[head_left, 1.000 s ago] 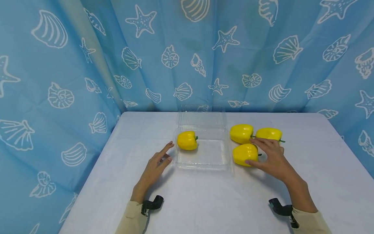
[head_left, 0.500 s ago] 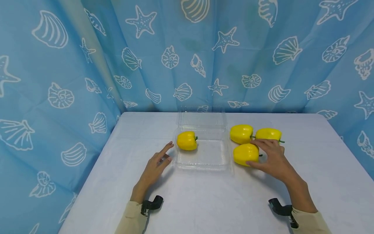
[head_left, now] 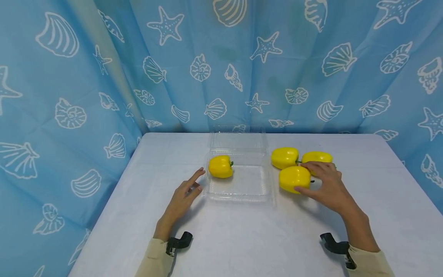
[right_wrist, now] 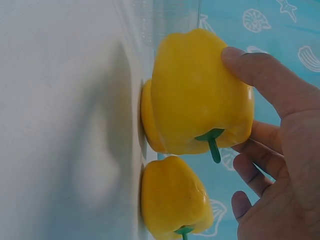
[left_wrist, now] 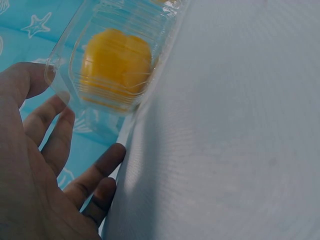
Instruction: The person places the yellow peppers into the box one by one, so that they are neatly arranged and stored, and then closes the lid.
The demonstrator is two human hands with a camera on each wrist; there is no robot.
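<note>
In the head view my right hand [head_left: 328,187] grips a yellow bell pepper [head_left: 294,179] between thumb and fingers. The right wrist view shows this held bell pepper [right_wrist: 200,95] raised off the table, its green stem towards the palm. My left hand [head_left: 183,200] lies at the left side of a clear plastic clamshell box [head_left: 250,181], loose fingers at its rim; the left wrist view shows a fingertip against the rim. Inside the box, at its left, sits one yellow bell pepper [head_left: 220,167]. The box's lid [head_left: 238,140] is folded back.
Two more yellow bell peppers stay on the table right of the box: one pepper [head_left: 284,157] behind the held one, another pepper [head_left: 316,157] partly hidden by my right hand. A white cloth covers the table [head_left: 235,238]. A blue shell-print curtain [head_left: 256,77] hangs behind.
My right hand has lifted the front bell pepper off the table and moved it slightly right and back. The left hand and the box stay as they were.
</note>
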